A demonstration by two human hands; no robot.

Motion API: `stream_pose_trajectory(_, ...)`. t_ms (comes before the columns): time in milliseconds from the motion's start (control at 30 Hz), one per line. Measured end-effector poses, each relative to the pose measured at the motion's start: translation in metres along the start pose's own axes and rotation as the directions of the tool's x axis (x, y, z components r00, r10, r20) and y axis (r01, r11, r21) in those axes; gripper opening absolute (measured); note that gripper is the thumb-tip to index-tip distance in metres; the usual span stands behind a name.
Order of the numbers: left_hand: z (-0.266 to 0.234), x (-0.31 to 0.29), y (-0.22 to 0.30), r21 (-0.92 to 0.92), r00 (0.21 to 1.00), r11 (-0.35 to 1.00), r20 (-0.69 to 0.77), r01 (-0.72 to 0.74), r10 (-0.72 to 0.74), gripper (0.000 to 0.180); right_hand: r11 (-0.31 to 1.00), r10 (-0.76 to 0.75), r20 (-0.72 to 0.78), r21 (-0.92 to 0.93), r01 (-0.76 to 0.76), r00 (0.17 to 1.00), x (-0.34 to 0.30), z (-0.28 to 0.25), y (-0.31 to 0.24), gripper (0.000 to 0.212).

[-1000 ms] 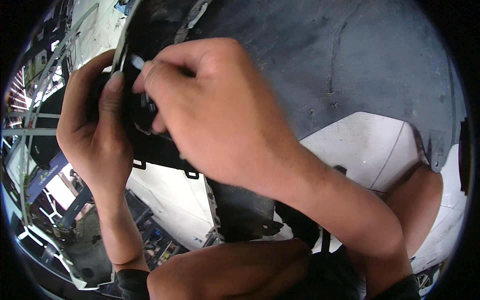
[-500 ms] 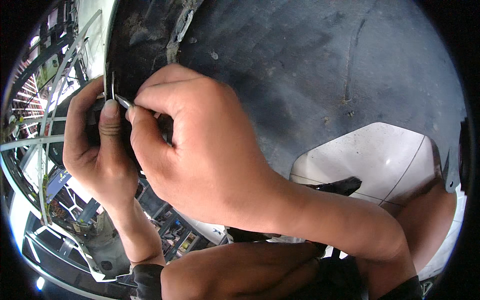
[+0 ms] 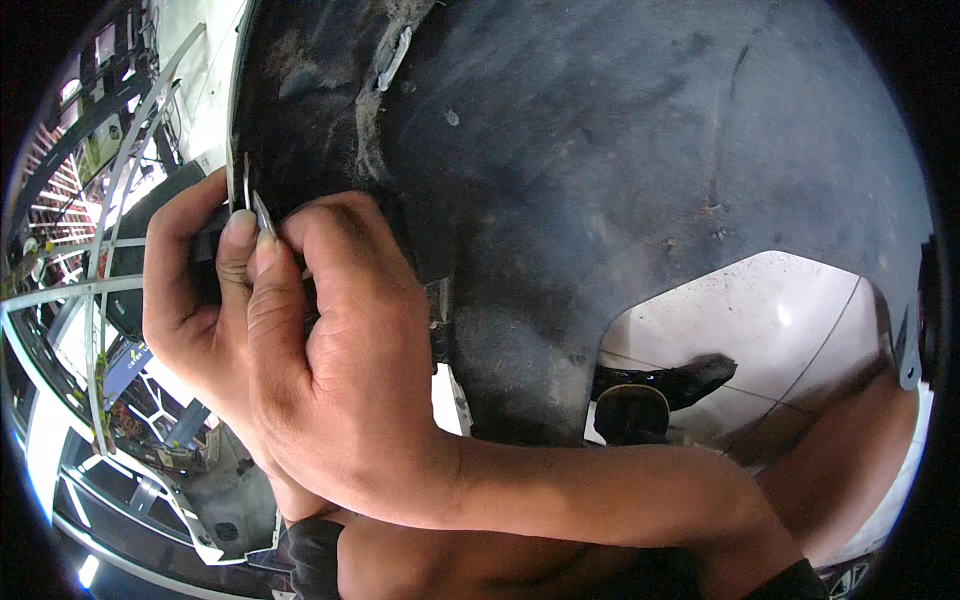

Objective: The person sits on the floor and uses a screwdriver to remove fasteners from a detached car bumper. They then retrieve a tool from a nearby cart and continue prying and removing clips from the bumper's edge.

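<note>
A large, dirty black curved panel (image 3: 650, 150) fills the upper view. At its left edge sticks up a small thin metal clip (image 3: 252, 200). My right hand (image 3: 340, 390) lies in front, its thumb and forefinger pinched on that clip. Behind it, my left hand (image 3: 185, 300) curls around the panel's edge, the thumb pressed up right beside the clip. The two hands touch each other. The right hand hides the left hand's fingertips and the clip's lower part.
White tiled floor (image 3: 790, 320) shows through the panel's cut-out at the lower right, with a black shoe (image 3: 650, 385) on it. Curved metal rails and frame parts (image 3: 95, 300) run down the left side. My knee (image 3: 860, 450) is at the lower right.
Both hands have slid a little down and left along the panel's edge as the view turned. The metal clip now stands out above my fingertips.
</note>
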State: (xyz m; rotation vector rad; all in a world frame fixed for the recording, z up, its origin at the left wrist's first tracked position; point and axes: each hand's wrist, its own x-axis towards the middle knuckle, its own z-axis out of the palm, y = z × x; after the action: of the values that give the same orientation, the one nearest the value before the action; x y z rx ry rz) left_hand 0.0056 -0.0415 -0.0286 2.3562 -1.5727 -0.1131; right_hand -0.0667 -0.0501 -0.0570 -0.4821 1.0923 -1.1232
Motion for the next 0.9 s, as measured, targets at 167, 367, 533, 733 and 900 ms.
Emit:
stream_pose_trajectory(167,-0.001,0.001,-0.009,-0.026,1.0,0.999,0.016,-0.025,0.026,0.017,0.977,0.159,0.278,0.095,-0.192,0.947,0.029,-0.042,0.013,0.025)
stream_pose_trajectory(367,-0.007,0.007,-0.01,-0.062,0.988,0.987,0.035,-0.151,0.153,0.019,0.987,0.085,0.465,-0.162,-0.01,0.881,0.057,-0.085,0.007,0.025)
stream_pose_trajectory(533,-0.007,0.003,-0.014,-0.138,0.991,0.985,0.064,-0.106,0.116,0.02,0.953,0.012,0.626,-0.242,0.18,0.78,0.087,-0.092,-0.001,0.023)
stream_pose_trajectory(733,-0.001,0.002,-0.002,-0.171,0.994,0.981,0.043,-0.095,0.104,0.019,0.925,-0.048,0.755,-0.214,0.315,0.654,0.115,-0.089,-0.02,0.021)
stream_pose_trajectory(900,-0.007,0.0,-0.009,-0.139,0.989,0.984,0.08,-0.11,0.122,0.018,0.917,-0.059,0.8,-0.193,0.349,0.598,0.122,-0.086,-0.022,0.02)
